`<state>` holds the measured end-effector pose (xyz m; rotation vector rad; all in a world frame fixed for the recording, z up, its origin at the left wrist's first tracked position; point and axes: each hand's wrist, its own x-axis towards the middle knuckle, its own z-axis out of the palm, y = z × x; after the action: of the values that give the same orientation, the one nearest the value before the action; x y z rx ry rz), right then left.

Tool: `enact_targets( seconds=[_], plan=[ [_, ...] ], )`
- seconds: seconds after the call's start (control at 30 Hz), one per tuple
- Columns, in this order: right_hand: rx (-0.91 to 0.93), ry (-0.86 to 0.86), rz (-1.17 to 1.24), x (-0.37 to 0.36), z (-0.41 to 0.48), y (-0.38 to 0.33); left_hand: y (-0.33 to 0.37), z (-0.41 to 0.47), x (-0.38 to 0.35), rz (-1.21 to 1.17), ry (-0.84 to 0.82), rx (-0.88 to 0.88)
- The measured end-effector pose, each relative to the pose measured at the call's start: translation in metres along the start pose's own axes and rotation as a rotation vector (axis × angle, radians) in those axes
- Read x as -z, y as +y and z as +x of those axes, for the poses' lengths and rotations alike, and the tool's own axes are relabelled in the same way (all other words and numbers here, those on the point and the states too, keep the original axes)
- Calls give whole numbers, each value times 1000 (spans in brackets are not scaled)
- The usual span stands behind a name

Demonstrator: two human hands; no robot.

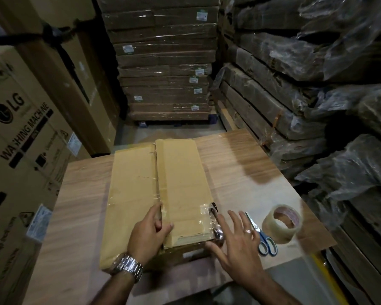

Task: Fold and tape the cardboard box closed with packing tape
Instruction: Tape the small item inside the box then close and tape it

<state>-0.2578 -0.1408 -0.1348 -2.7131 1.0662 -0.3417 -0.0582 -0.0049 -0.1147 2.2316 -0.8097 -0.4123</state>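
Observation:
A flat brown cardboard box (136,188) lies lengthwise on the wooden table (246,172), its two long top flaps folded in and meeting along a middle seam. Clear tape strips cross the seam and the right flap near the front. My left hand (150,230), with a metal watch on the wrist, rests on the box at the seam, its fingers curled over the raised edge of the right flap. My right hand (233,236) hovers with spread fingers beside the box's near right corner, where crumpled clear tape shines. A roll of clear packing tape (282,223) sits to the right.
Blue-handled scissors (262,236) lie between my right hand and the tape roll. Large appliance cartons (26,133) stand left of the table, stacked flat cartons (165,69) behind it, plastic-wrapped bundles (306,89) to the right. The table's near edge is just below the box.

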Motion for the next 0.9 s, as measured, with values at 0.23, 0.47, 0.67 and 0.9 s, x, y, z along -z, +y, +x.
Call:
enact_targets(
  seconds=[0.23, 0.47, 0.67, 0.9],
  plan=[
    [33, -119, -123, -12, -14, -8, -5, -8, -10, 66, 35, 30],
    [-9, -132, -125, -22, -13, -18, -5, -11, -12, 88, 48, 17],
    [-21, -121, -114, -28, 14, -28, -5, -12, -12, 98, 32, 14],
    [-85, -124, -118, -27, 39, -37, -4, -13, -13, 124, 38, 22]
  ],
)
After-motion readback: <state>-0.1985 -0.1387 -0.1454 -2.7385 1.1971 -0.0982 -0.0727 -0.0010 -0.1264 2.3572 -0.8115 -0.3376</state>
